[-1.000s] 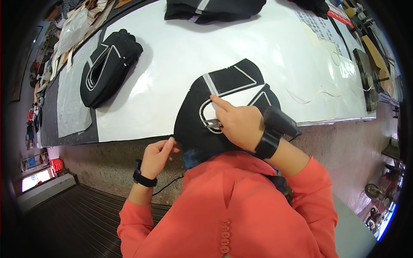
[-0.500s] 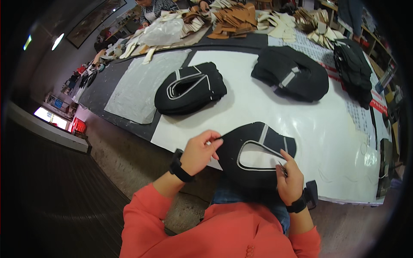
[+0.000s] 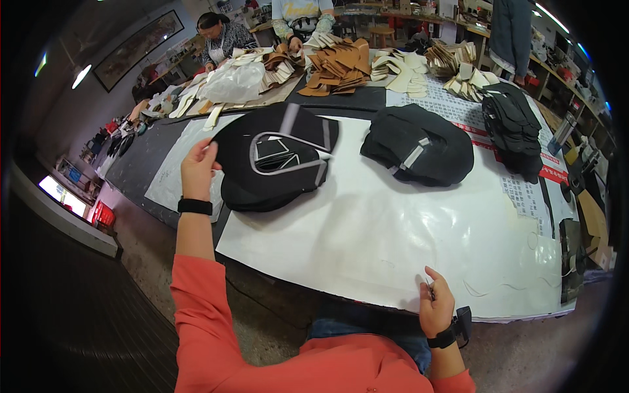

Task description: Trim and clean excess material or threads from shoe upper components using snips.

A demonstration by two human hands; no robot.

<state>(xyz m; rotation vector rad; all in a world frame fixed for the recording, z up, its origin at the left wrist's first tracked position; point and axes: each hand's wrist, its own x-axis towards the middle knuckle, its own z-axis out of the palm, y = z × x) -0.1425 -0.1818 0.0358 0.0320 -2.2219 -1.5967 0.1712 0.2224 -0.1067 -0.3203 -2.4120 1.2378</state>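
My left hand [image 3: 198, 167] pinches the left edge of a black shoe upper [image 3: 237, 141], a flat fabric piece with grey strips around a large opening. This upper is over the left stack of black uppers [image 3: 268, 198], slightly blurred. More pieces with pale edges show through its opening. At the table's front edge my right hand [image 3: 438, 313] is curled around a small dark metal tool [image 3: 430, 292], mostly hidden by the fingers; its kind cannot be made out.
A second stack of black uppers [image 3: 419, 147] lies right of centre, a third stack [image 3: 511, 128] further right. White sheeting [image 3: 373, 242] covers the table. Brown pieces [image 3: 337, 65] and cream pieces [image 3: 400, 71] are heaped at the back, where two people work. A bottle [image 3: 562, 133] stands far right.
My left hand has carried the upper from the near table edge, forward and left, over the left stack. The right hand has let go of it and stays near the front edge. The view has tilted up.
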